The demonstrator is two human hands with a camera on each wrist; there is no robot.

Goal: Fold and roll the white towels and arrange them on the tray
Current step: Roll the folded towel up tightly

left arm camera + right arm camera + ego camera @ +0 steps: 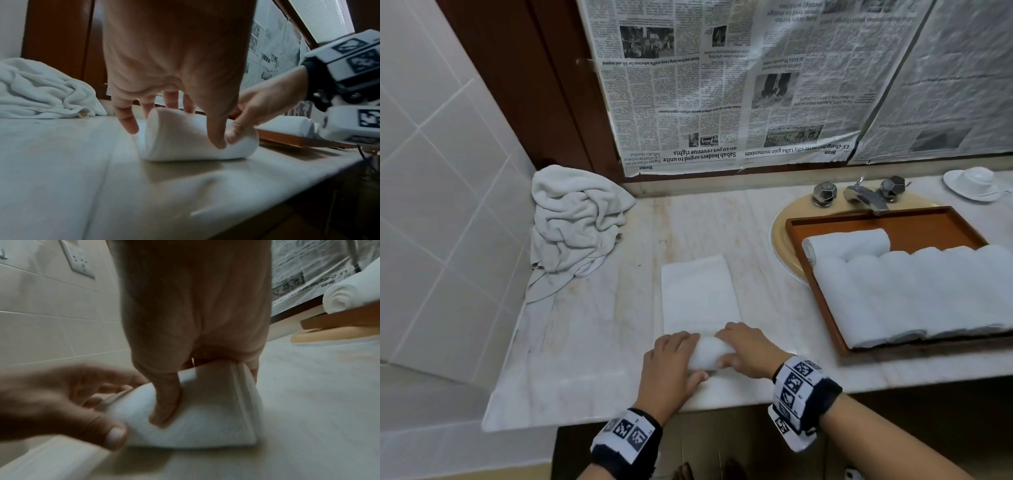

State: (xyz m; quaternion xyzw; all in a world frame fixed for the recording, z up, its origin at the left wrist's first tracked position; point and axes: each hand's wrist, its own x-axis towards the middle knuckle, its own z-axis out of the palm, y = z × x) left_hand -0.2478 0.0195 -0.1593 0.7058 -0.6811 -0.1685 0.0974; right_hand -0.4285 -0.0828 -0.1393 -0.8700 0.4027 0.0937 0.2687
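A folded white towel (698,294) lies lengthwise on the marble counter, its near end wound into a roll (709,353). My left hand (674,356) and right hand (743,346) both curl over that roll, thumbs on its near side and fingers over its top. The left wrist view shows the roll (185,146) under my left hand (174,123) and the right hand (246,113). In the right wrist view the right hand (185,382) grips the roll (205,418) beside the left hand (68,404). The brown tray (818,281) at the right holds several rolled white towels (914,294).
A crumpled heap of white towels (575,219) sits at the back left against the tiled wall. The tray rests over a sink (780,236) with a chrome faucet (863,195). A white cup and saucer (974,183) stands far right. Newspaper (722,85) covers the mirror.
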